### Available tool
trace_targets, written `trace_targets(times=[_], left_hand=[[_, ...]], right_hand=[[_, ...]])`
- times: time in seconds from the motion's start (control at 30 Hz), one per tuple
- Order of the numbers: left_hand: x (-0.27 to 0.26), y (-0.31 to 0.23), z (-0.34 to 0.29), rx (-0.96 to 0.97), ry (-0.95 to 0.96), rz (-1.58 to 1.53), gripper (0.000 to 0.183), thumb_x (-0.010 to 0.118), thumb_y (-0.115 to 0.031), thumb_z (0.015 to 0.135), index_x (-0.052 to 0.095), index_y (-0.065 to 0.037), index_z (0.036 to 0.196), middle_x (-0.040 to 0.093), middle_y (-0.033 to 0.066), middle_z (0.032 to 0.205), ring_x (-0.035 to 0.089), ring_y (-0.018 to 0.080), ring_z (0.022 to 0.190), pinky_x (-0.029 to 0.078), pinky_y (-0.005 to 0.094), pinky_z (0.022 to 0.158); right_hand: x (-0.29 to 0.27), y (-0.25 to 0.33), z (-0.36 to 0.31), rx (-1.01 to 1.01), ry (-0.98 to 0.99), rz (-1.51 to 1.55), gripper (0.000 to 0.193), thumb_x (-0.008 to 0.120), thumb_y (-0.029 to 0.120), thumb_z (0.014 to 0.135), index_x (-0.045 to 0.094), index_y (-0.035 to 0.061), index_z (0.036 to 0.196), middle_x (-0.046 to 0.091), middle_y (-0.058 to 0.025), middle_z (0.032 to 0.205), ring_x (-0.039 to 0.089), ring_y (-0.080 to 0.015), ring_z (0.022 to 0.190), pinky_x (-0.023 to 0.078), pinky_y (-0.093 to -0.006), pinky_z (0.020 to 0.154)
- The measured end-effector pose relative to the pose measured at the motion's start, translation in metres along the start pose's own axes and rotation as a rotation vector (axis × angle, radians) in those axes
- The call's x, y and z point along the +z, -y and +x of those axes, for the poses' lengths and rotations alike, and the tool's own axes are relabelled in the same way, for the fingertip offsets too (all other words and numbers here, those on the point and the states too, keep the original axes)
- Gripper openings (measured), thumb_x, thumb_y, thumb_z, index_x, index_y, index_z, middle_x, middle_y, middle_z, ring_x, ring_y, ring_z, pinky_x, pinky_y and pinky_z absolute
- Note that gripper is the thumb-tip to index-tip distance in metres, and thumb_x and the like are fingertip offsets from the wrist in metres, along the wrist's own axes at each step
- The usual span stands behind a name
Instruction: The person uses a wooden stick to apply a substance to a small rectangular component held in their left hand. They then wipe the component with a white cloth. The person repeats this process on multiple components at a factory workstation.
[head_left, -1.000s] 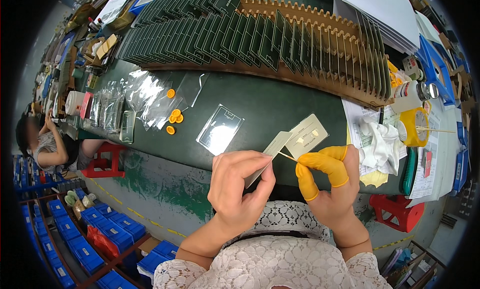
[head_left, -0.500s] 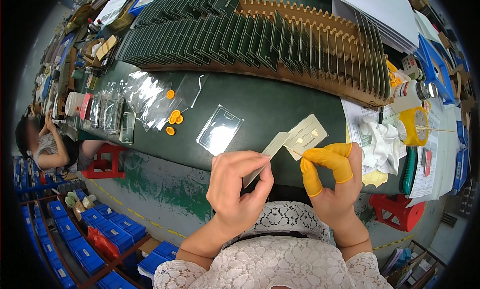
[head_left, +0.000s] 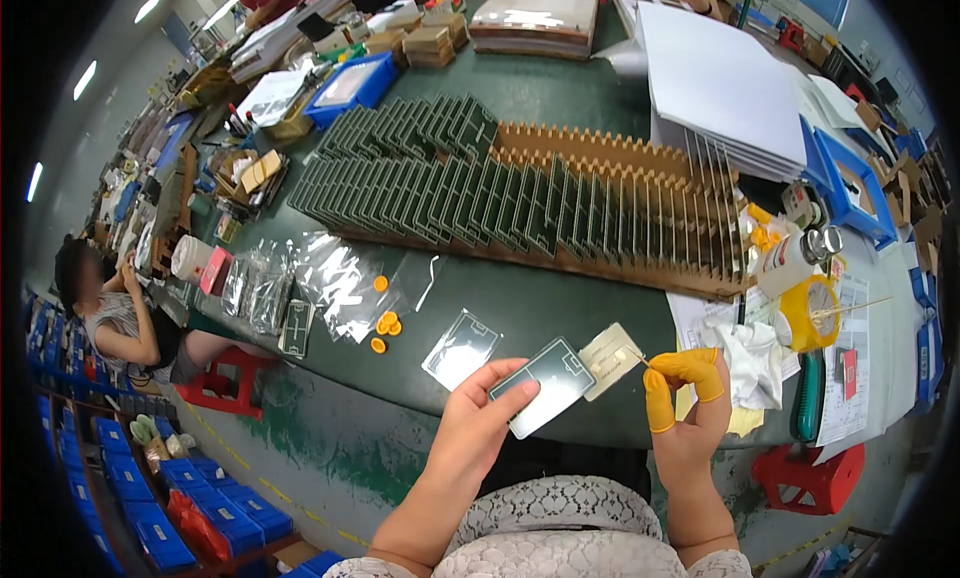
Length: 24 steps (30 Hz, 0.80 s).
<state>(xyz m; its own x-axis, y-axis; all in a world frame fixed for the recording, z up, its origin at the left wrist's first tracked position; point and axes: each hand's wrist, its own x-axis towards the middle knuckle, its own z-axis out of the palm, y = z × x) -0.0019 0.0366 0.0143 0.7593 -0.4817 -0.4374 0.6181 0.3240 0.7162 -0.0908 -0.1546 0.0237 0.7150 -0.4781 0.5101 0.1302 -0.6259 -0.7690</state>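
Note:
My left hand [head_left: 478, 418] pinches a dark green card [head_left: 552, 376] by its left end, thumb on top. White lines run over its upper face, and glare whitens its lower part. My right hand [head_left: 692, 403] wears yellow finger cots on the thumb and some fingers. Between those fingertips is a thin wooden stick [head_left: 642, 359], its tip over a beige card [head_left: 611, 356] on the table's near side. The green card's right edge comes close to the beige one; I cannot tell if they touch. Another dark card [head_left: 462, 346] lies shining to the left.
Long slotted brown racks [head_left: 640, 263] full of upright green cards cross the table. To the left are loose orange finger cots [head_left: 388, 324] and clear plastic bags [head_left: 345, 288]. On the right are a white cloth [head_left: 750, 358], a yellow tape roll [head_left: 808, 313] and a bottle [head_left: 790, 263]. Someone sits far left.
My left hand has turned its card from nearly edge-on to lined face up. My right hand still holds the stick by the beige card. The view has tilted up, showing more of the far table.

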Motion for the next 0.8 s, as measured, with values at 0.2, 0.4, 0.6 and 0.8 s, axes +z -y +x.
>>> trace_targets(times=[0.2, 0.4, 0.6, 0.8], left_hand=[[-0.005, 0.004, 0.000, 0.080, 0.060, 0.060, 0.035, 0.070, 0.003, 0.087, 0.056, 0.005, 0.119, 0.067, 0.0110, 0.112, 0.065, 0.0122, 0.101, 0.051, 0.0252, 0.091], [0.011, 0.009, -0.013, 0.360, -0.075, 0.350, 0.020, 0.070, 0.007, 0.085, 0.059, 0.001, 0.100, 0.069, 0.0092, 0.100, 0.064, 0.0097, 0.089, 0.051, 0.0232, 0.081], [0.012, 0.019, -0.008, 0.964, -0.179, 0.863, 0.025, 0.073, 0.012, 0.073, 0.064, -0.003, 0.092, 0.069, 0.0095, 0.093, 0.066, 0.0179, 0.081, 0.051, 0.0271, 0.072], [0.015, 0.019, -0.009, 1.066, -0.185, 0.997, 0.028, 0.071, 0.016, 0.072, 0.061, -0.003, 0.091, 0.066, 0.0096, 0.093, 0.063, 0.0167, 0.082, 0.049, 0.0260, 0.074]], right_hand=[[-0.003, -0.002, 0.001, 0.003, -0.002, 0.043, 0.017, 0.074, -0.002, 0.081, 0.064, 0.0018, 0.094, 0.058, -0.0077, 0.087, 0.052, -0.0184, 0.074, 0.043, -0.0273, 0.068], [0.000, 0.006, -0.008, -0.047, 0.095, 0.067, 0.019, 0.077, 0.000, 0.076, 0.066, 0.0035, 0.092, 0.060, -0.0077, 0.085, 0.053, -0.0204, 0.074, 0.043, -0.0298, 0.066], [0.007, 0.011, -0.011, -0.170, 0.127, -0.015, 0.027, 0.082, 0.007, 0.072, 0.067, 0.0098, 0.095, 0.062, -0.0051, 0.082, 0.051, -0.0218, 0.072, 0.035, -0.0344, 0.066], [0.011, 0.012, -0.009, -0.189, 0.125, -0.037, 0.028, 0.082, 0.007, 0.072, 0.067, 0.0094, 0.095, 0.061, -0.0051, 0.083, 0.050, -0.0223, 0.071, 0.035, -0.0347, 0.066]])
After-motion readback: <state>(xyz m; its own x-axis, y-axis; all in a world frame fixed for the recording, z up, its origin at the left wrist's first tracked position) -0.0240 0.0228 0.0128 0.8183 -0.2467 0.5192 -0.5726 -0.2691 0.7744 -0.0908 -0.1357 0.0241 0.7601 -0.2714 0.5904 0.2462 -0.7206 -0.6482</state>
